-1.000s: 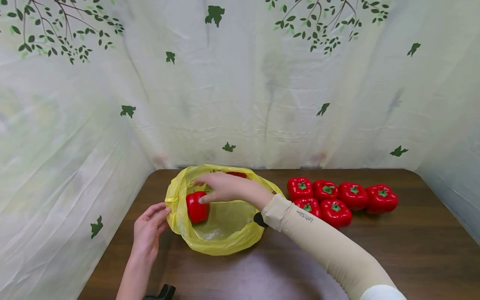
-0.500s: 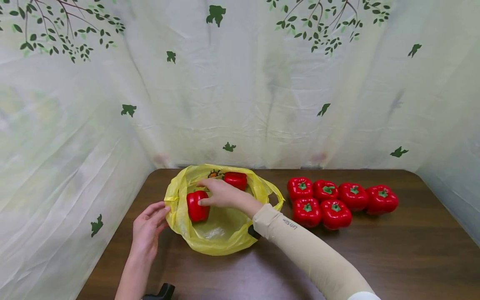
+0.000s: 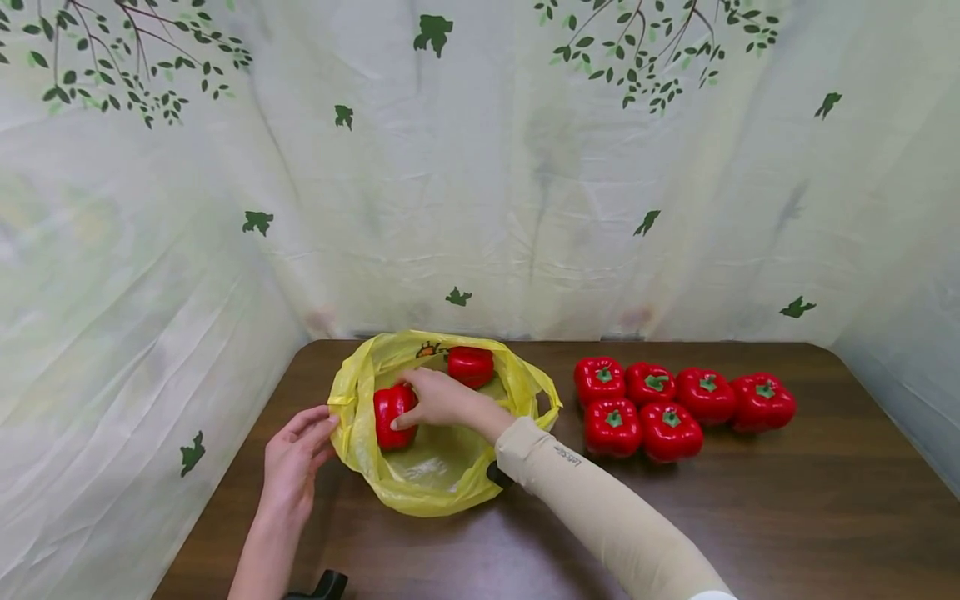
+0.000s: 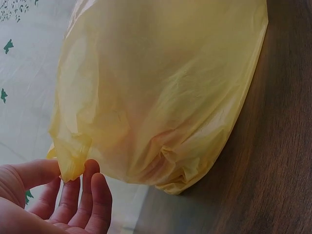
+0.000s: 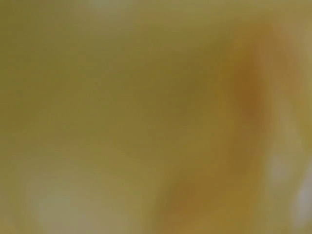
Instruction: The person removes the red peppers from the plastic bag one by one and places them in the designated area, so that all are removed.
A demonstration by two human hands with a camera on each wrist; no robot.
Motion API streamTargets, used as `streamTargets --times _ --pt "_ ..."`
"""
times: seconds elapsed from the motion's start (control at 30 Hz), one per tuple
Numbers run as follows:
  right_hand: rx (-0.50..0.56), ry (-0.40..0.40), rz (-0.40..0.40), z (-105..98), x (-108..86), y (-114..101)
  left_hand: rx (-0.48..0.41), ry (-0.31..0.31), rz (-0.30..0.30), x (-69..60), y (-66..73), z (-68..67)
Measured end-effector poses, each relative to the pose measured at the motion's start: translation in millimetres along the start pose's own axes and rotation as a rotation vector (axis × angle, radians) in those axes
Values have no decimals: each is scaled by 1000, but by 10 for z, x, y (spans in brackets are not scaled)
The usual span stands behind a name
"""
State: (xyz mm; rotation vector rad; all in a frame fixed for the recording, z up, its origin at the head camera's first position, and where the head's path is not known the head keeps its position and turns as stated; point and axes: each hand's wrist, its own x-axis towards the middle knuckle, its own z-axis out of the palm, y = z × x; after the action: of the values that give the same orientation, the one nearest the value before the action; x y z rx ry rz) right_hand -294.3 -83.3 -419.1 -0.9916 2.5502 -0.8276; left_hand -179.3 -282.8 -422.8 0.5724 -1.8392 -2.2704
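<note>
while left grip (image 3: pixel 295 454) pinches crinkled bag (image 3: pixel 427 502), right grip (image 3: pixel 444 400) holds glossy pepper (image 3: pixel 387 415)

Head looks forward-down over table (image 3: pixel 810 500); left wrist, close, shares yellow bag (image 4: pixel 161 97) with it; right wrist close, blurred.

Evenly lit and fairly sharp in the head view, with glints on the peppers (image 3: pixel 672 435) and soft shadow on the table (image 3: pixel 825 492); dimmer at the left wrist, wholly blurred at the right.
</note>
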Motion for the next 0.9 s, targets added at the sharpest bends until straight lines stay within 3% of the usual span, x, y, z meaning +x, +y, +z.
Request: streamTargets --times 0.2,0.4,0.67,0.9 --pt "165 -41 42 14 -31 19 11 9 -3 0 3 5" --pt "249 -54 49 50 -26 70 9 7 -8 -3 1 -4" --pt "157 -44 14 39 -67 45 7 -2 -6 -8 6 -14" --pt "166 47 34 -5 -165 49 11 -6 -7 -15 12 -16"
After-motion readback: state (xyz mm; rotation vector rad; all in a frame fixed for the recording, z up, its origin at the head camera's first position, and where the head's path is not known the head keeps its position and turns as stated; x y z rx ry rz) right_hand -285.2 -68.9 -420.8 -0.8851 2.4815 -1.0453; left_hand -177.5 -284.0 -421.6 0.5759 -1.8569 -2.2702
